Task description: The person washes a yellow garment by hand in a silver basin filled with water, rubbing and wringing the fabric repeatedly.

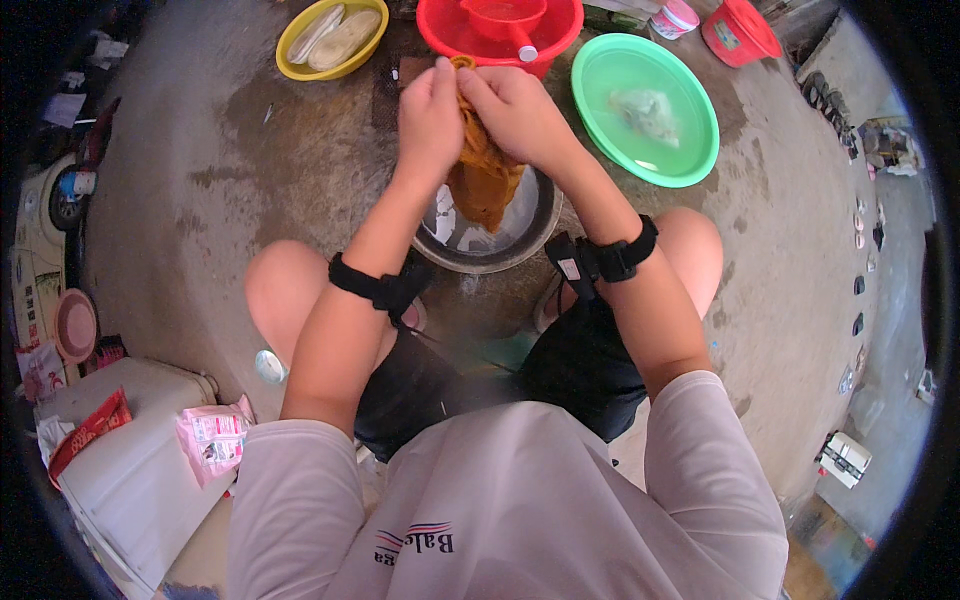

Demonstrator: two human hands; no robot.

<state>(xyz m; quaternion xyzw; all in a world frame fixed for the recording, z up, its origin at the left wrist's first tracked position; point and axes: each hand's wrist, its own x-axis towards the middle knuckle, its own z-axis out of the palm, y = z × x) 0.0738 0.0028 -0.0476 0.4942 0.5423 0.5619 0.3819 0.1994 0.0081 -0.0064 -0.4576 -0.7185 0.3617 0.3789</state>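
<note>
Both my hands grip a wet-looking orange-brown cloth [487, 191] by its upper part. My left hand [433, 120] and my right hand [517, 109] are close together, with a small fold of cloth showing above the fingers. The rest of the cloth hangs down over a round metal basin [484, 264] that holds water. Whether the cloth's lower tip touches the water I cannot tell. Just beyond my hands stands a red basin [442, 49] with a red dipper [506, 19] in it.
A green basin [637, 165] at the right holds water and a pale cloth [645, 116]. Shoes lie in a yellow basin [286, 60] at the upper left. A lidded red bucket [739, 34] stands far right. A pink packet [216, 439] rests against a white appliance [150, 442].
</note>
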